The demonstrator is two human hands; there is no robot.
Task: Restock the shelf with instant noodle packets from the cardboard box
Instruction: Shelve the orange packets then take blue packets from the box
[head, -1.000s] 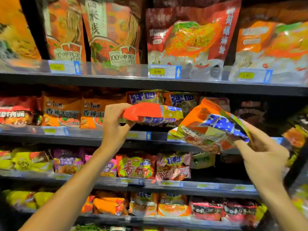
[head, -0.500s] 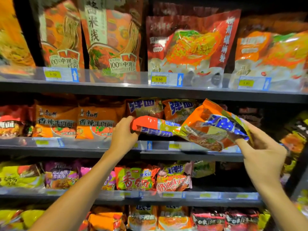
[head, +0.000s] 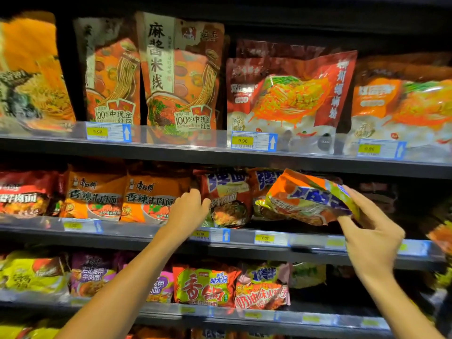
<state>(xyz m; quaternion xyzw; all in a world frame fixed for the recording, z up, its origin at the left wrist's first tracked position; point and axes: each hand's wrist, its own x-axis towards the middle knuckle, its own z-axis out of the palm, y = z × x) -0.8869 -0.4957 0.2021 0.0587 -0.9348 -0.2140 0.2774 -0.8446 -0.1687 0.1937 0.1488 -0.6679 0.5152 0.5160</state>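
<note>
My left hand reaches into the second shelf. It grips the left edge of a red-brown noodle packet with blue characters, which stands upright in the front row. To the right, my right hand pinches an orange noodle packet with blue characters between thumb and fingers. That packet is tilted in the air in front of the same shelf, just right of the standing one. The cardboard box is out of view.
Orange beef-noodle packets fill the second shelf left of my left hand. Behind my right hand the shelf is dark. Tall pouches stand on the shelf above. More packets line the shelf below. Price rails run along each edge.
The packet in my left hand went from lying flat in the air to standing upright on the second shelf. My right hand kept its packet close by, slightly lower and nearer the shelf.
</note>
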